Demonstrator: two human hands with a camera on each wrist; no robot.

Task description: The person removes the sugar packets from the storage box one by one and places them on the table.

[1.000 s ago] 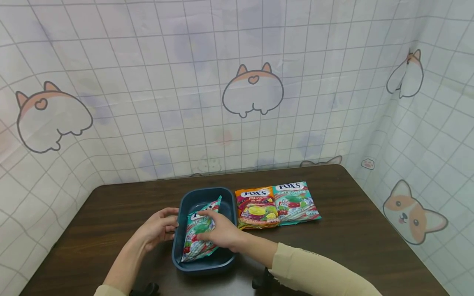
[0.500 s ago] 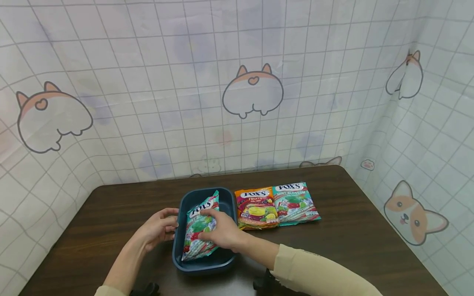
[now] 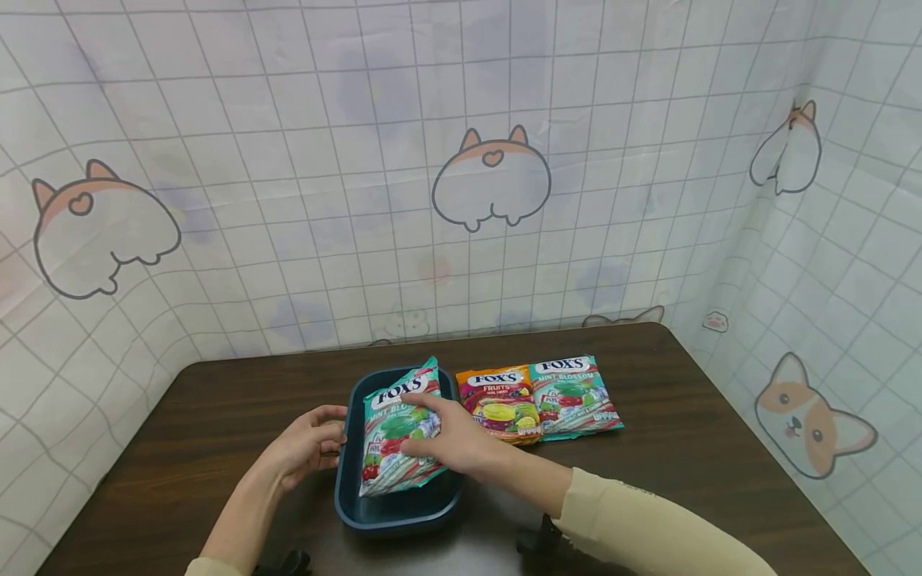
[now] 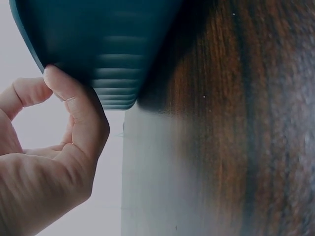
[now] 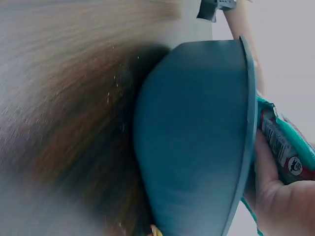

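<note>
In the head view my right hand [image 3: 461, 436] grips a teal Fox's Mint Blossom candy bag [image 3: 386, 448], thumb and fingers on its right side. The bag tilts upward above the dark blue tub [image 3: 396, 524], its top past the far rim. In the right wrist view the bag's barcoded back [image 5: 283, 142] shows over the tub's rim, with fingers [image 5: 268, 167] underneath. My left hand [image 3: 310, 444] holds the tub's left side. In the left wrist view its curled fingers and thumb [image 4: 32, 91] meet at the tub's rim. The tub's inside is partly hidden by the bag.
Right of the tub lie an orange Fox's Fruits bag [image 3: 499, 412] and another teal Mint Blossom bag [image 3: 572, 396], side by side on the dark wooden table [image 3: 684, 448]. A patterned white curtain [image 3: 324, 200] surrounds the table's back and sides.
My right hand has raised the teal candy bag out of the tub and moved it slightly right, so more of its front shows. The left hand and tub have stayed in place.
</note>
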